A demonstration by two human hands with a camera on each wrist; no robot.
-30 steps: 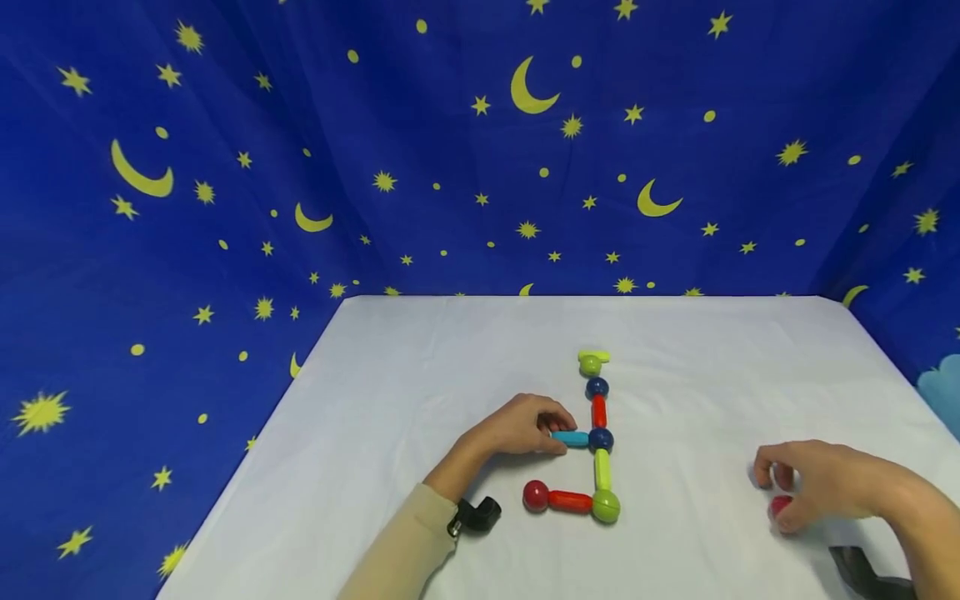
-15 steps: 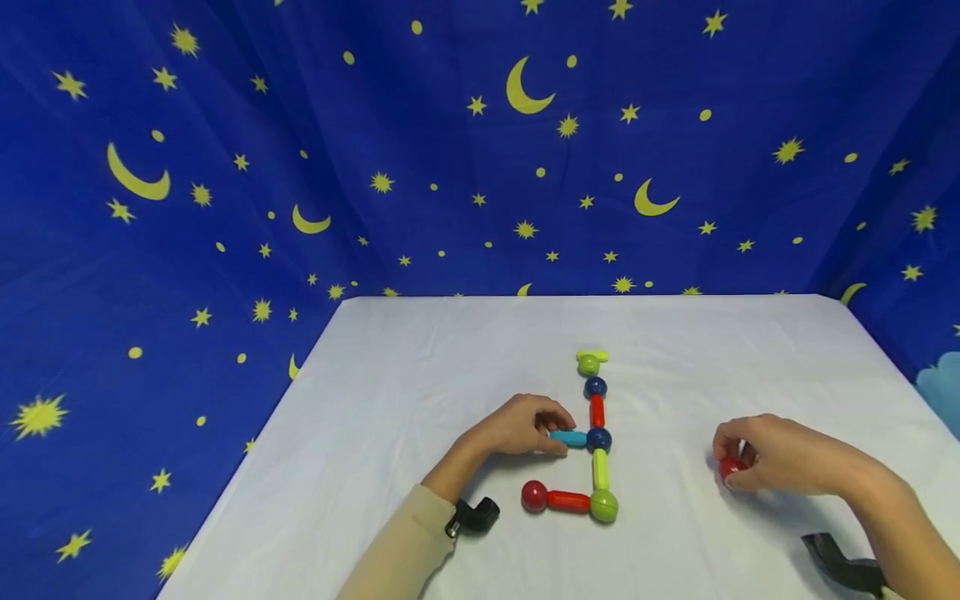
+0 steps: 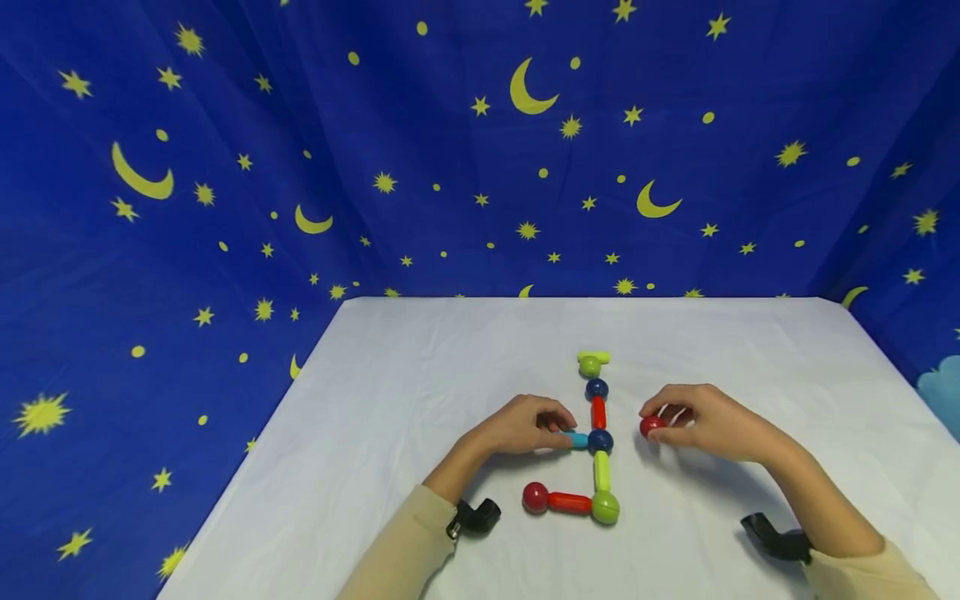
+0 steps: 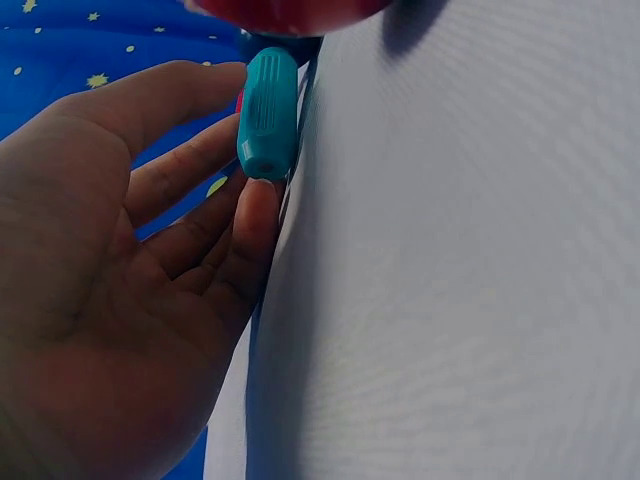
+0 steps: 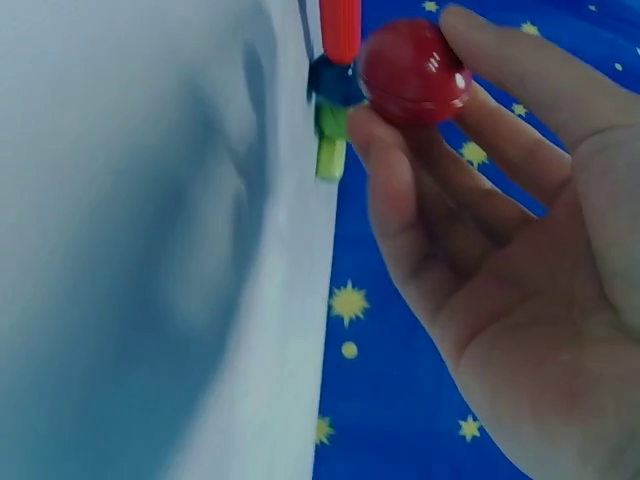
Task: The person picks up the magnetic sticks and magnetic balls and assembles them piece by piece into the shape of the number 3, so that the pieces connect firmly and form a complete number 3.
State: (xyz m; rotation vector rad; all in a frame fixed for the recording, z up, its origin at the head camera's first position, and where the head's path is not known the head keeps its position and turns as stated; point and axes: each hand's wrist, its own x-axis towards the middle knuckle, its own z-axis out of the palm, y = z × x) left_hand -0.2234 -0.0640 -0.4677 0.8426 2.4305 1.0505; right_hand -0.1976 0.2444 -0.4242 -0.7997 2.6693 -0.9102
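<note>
At the near end of a chain of rods and balls (image 3: 602, 472), a green ball (image 3: 606, 507) touches a red rod (image 3: 570, 502). Farther off, the left hand (image 3: 521, 427) pinches the light-blue rod (image 3: 578, 440). Opposite, the right hand (image 3: 708, 421) grips a loose red ball (image 3: 652, 427), just carried leftward across the white cloth (image 3: 420, 367); it is now near the chain, apparently unattached.
</note>
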